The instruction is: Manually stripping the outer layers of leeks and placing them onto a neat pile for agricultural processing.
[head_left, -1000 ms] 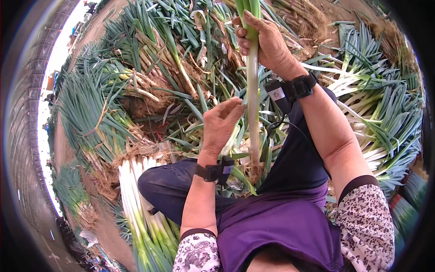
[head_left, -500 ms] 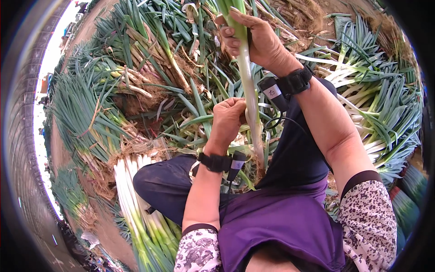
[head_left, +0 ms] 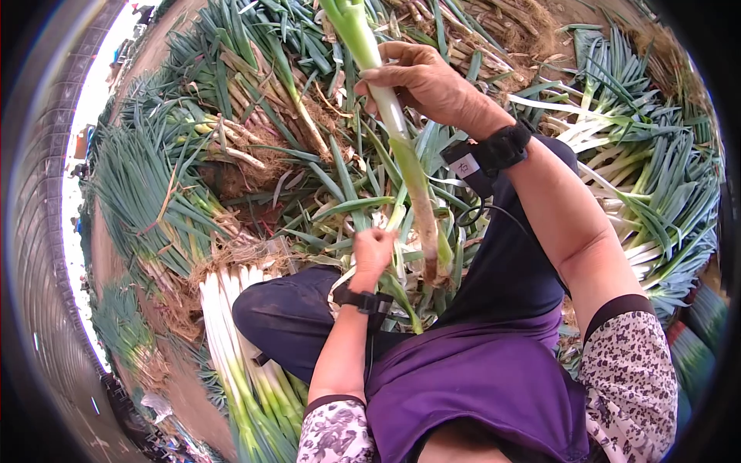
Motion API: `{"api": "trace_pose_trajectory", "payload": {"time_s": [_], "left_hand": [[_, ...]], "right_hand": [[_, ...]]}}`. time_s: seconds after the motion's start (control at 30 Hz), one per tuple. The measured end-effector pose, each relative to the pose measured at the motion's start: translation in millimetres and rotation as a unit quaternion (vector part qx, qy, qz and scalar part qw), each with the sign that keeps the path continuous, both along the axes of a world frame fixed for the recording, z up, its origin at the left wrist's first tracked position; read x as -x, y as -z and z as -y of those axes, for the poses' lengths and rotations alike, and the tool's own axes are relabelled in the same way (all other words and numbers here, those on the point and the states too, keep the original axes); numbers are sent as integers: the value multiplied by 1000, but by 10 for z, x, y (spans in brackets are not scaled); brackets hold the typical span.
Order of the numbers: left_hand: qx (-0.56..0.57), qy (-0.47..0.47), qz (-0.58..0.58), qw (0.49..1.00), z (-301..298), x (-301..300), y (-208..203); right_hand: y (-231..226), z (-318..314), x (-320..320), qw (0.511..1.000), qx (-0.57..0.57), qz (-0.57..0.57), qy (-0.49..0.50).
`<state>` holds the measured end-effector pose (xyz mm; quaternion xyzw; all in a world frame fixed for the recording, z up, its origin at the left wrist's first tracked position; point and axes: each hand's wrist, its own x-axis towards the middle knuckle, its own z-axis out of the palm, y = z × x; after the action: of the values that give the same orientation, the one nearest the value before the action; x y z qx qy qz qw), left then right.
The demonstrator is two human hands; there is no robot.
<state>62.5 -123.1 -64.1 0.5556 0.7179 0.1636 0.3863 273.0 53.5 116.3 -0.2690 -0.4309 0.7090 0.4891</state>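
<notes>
Nearest you, the root end of the leek (head_left: 407, 160) hangs over loose leaves (head_left: 401, 298). Your left hand (head_left: 372, 249) sits left of its lower stalk, fingers curled; you can't tell whether they pinch a strip. Farther out, your right hand (head_left: 423, 81) has its fingers closed around the upper stalk. Stripping the outer layer seems in hand; the next move calls for a steady right hold.

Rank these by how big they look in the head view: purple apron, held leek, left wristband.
1. Purple apron
2. Held leek
3. Left wristband
Nearness to the camera may exaggerate the apron.
</notes>
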Motion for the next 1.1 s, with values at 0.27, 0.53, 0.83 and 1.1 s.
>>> {"api": "trace_pose_trajectory", "payload": {"time_s": [0.27, 0.53, 0.83, 1.1], "left_hand": [[-250, -46, 307, 917, -624, -555, -1184], [-278, -75, 300, 909, -612, -595, -1061], [-244, -80, 421, 870, -652, -504, -1136], [-203, 46, 151, 966, -11, -463, -1090]], "right_hand": [[133, 78, 211, 994, -35, 106, -10], [267, 53, 260, 986, -7, 151, 74], [415, -53, 332, 965, 123, 56, 223], [421, -297, 14, 933, 37, 101, 343]]}}
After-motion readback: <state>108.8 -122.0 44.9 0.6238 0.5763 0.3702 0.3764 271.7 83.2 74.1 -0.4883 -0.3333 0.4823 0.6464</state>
